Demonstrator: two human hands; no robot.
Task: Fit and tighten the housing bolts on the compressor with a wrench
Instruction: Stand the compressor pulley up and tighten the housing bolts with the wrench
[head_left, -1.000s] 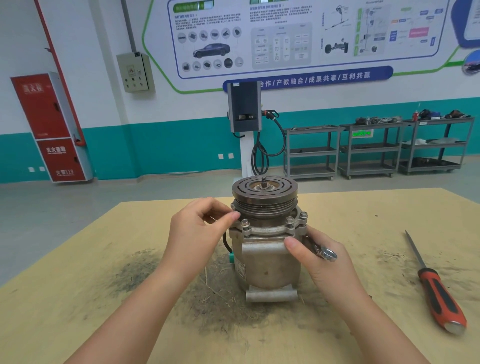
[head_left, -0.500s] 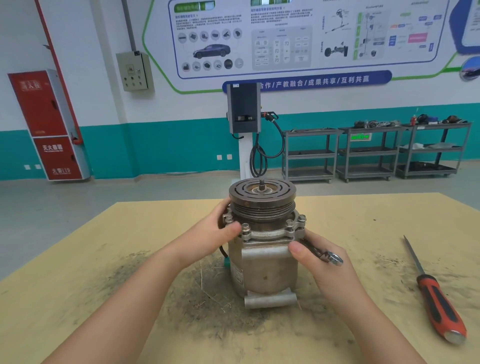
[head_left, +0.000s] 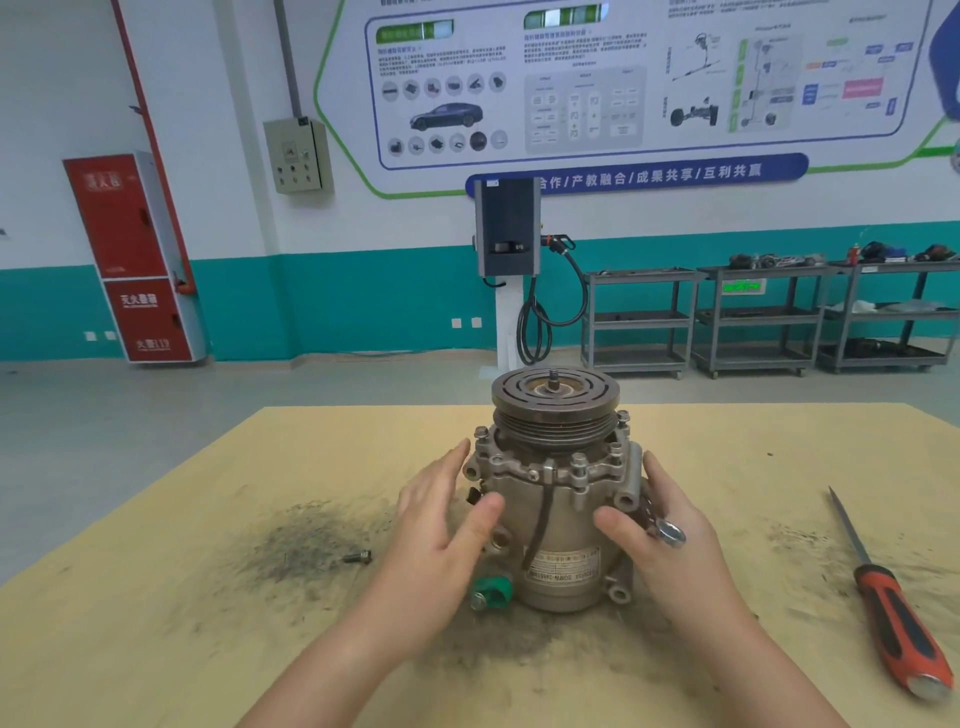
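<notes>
The metal compressor (head_left: 558, 525) stands upright on the yellow table (head_left: 208, 623), its grooved pulley (head_left: 555, 397) on top. Several housing bolts (head_left: 577, 462) stick up around its flange. My left hand (head_left: 441, 525) is at the compressor's left side with straight fingers, slightly blurred, its thumb against the body. My right hand (head_left: 675, 571) is on the right side of the housing and holds a small wrench (head_left: 669, 533), whose ring end pokes out beside the thumb. A loose bolt (head_left: 358, 557) lies on the table to the left.
A red-handled screwdriver (head_left: 898, 629) lies at the right of the table. Dark metal dust is spread around the compressor. A green-capped fitting (head_left: 491, 592) sticks out low on the compressor's front left. A charger post and shelving carts stand far behind.
The compressor has been turned, so its label and black wire now face me. My left hand has left the flange bolt and opened beside the body. A loose bolt has come into view.
</notes>
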